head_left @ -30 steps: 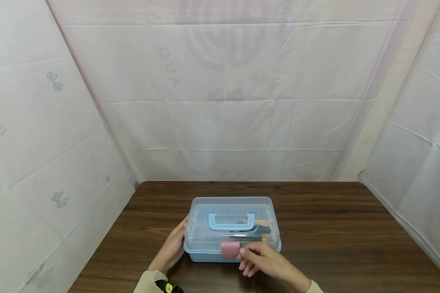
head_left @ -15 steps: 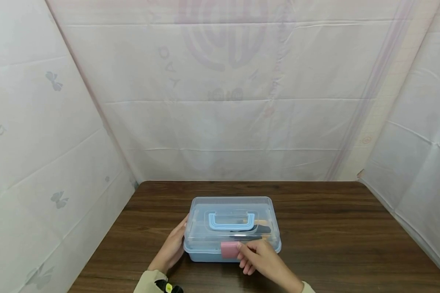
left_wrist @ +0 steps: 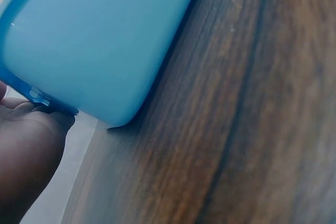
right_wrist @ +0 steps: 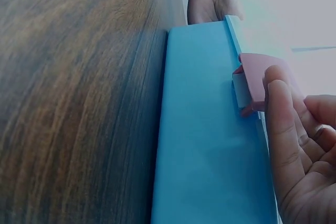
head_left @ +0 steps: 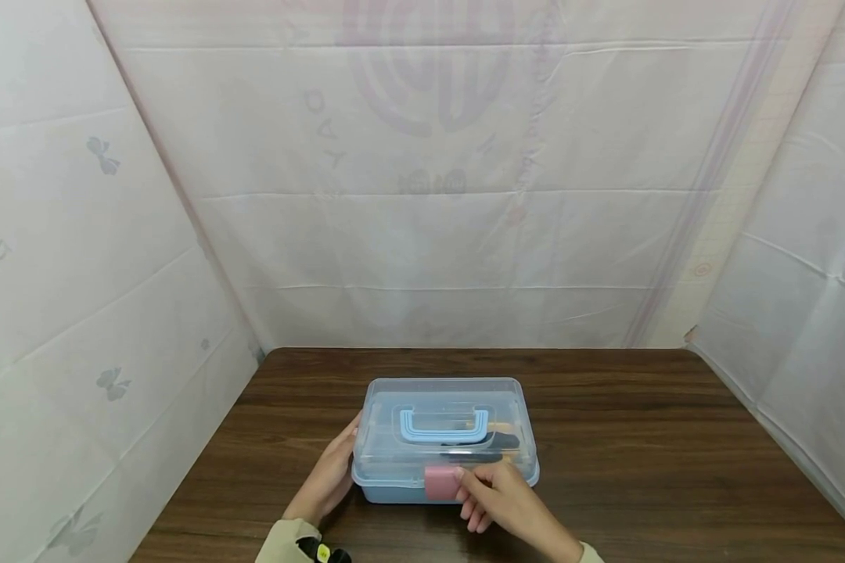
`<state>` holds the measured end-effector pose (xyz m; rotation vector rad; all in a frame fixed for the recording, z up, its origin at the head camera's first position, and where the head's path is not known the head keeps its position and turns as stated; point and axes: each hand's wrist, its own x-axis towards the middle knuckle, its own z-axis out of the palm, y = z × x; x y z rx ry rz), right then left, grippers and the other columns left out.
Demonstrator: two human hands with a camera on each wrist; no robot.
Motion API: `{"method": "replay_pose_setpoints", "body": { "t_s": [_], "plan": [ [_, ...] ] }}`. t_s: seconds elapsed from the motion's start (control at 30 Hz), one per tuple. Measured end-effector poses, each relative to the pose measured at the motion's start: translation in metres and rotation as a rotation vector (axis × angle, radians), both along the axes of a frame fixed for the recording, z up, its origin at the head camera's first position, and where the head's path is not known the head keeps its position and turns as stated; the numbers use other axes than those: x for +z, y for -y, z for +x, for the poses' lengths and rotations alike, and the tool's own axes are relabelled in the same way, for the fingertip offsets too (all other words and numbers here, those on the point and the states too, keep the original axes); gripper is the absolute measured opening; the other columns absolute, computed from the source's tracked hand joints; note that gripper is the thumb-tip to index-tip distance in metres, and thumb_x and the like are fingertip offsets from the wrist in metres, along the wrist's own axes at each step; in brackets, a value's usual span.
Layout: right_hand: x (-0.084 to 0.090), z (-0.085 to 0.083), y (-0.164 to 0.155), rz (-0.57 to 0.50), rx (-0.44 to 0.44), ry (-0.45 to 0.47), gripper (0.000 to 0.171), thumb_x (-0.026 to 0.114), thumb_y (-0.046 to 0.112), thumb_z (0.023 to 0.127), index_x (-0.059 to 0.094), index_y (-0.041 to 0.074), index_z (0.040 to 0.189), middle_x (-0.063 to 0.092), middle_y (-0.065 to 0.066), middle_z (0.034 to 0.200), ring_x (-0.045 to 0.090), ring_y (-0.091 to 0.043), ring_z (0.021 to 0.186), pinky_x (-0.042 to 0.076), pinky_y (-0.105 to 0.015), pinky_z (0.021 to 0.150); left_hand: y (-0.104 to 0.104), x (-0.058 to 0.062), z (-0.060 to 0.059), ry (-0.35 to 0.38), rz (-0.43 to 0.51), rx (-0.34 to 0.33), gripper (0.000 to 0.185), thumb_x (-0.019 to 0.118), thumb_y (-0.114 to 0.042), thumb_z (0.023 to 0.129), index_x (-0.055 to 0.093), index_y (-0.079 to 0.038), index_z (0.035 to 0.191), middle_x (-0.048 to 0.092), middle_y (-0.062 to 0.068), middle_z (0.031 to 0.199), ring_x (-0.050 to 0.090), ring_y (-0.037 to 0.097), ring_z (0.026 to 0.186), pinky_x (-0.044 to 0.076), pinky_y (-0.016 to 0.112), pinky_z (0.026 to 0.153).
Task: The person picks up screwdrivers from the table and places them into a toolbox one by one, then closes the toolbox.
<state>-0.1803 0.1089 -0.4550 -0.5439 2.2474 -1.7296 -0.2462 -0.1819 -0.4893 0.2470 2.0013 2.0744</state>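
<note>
A pale blue plastic storage box (head_left: 394, 495) with a clear lid (head_left: 436, 391) stands on the wooden table. A blue carry handle (head_left: 444, 435) lies on the lid, and dark and orange-brown items show through it. At the front is a pink latch (head_left: 440, 482), tilted outward from the blue wall in the right wrist view. My right hand (head_left: 503, 500) pinches the latch's right edge between thumb and fingers. Along the box's left end rests my left hand (head_left: 327, 481), its fingers partly hidden behind the box. In the left wrist view that hand (left_wrist: 31, 145) touches the rim.
The dark wood-grain table (head_left: 627, 438) extends on both sides of the box. White printed sheets hang behind (head_left: 429, 274) and along the left and right sides. A black strap with a yellow mark (head_left: 324, 552) is on the left wrist.
My right hand has shifted slightly left, its thumb now farther over the latch's edge. The latch sits a touch lower than half a second ago. Left hand and box stay in place.
</note>
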Motion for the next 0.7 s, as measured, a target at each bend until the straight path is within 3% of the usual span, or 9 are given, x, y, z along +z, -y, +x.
{"method": "replay_pose_setpoints", "body": {
  "t_s": [0.4,0.7],
  "plan": [
    [-0.0063,0.0031,0.0005,0.029,0.0,0.014,0.048,0.052,0.032,0.099,0.067,-0.009,0.078,0.067,-0.007,0.062,0.06,-0.006,0.048,0.055,-0.044,0.049,0.0001,-0.0011,-0.0017,0.018,0.013,0.001,0.079,0.042,-0.055,0.096,0.011,-0.014,0.156,0.005,0.008,0.163,-0.002,0.028,0.15,0.005,0.053,0.119],
    [-0.0099,0.0037,0.0016,0.025,0.002,0.009,0.041,0.052,0.026,0.1,0.069,-0.007,0.082,0.069,-0.011,0.067,0.062,-0.007,0.05,0.054,-0.027,0.045,-0.0003,-0.0008,-0.0016,0.02,0.023,0.001,0.073,0.042,-0.049,0.099,0.011,-0.014,0.156,0.005,0.008,0.163,0.0,0.029,0.15,0.007,0.053,0.119]
  ]
}}
